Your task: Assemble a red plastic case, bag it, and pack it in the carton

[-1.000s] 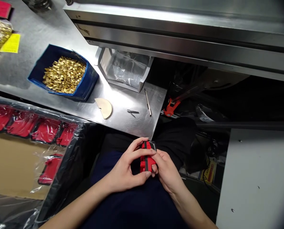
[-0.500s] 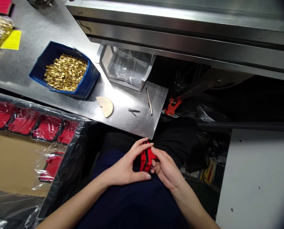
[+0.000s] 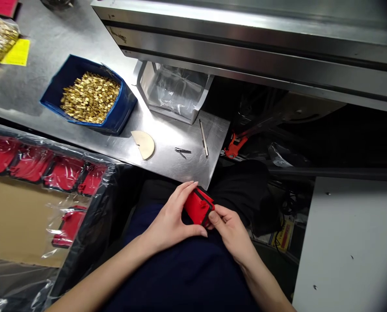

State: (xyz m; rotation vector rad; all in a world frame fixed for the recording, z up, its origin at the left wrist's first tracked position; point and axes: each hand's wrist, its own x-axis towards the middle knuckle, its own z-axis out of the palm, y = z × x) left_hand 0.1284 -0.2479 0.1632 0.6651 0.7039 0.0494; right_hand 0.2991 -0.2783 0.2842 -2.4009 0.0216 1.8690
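Over my lap is a red plastic part with black edges [image 3: 197,208], its broad red face tilted up toward me. My left hand [image 3: 172,216] holds it from the left, fingers along the far edge and thumb at the near edge. At its right corner, my right hand [image 3: 227,227] pinches it between thumb and fingers; the fingertips underneath are partly hidden. Beyond my hands, on the metal table [image 3: 167,167], lie nail clippers [image 3: 183,151], a thin pen-like stick [image 3: 203,138] and a beige half-disc [image 3: 144,144].
A blue bin [image 3: 123,108] holds many small gold-coloured metal pieces [image 3: 91,97]. Beside it stands a grey bin [image 3: 193,115] with clear plastic bags. At left, a lined box [image 3: 95,216] contains several bagged red parts [image 3: 70,225]. A metal beam [image 3: 245,52] crosses overhead; a white panel [image 3: 352,242] is at right.
The red part has turned from edge-on so that its broad red face shows. My right hand has shifted slightly to its right corner; my left hand has stayed around it.
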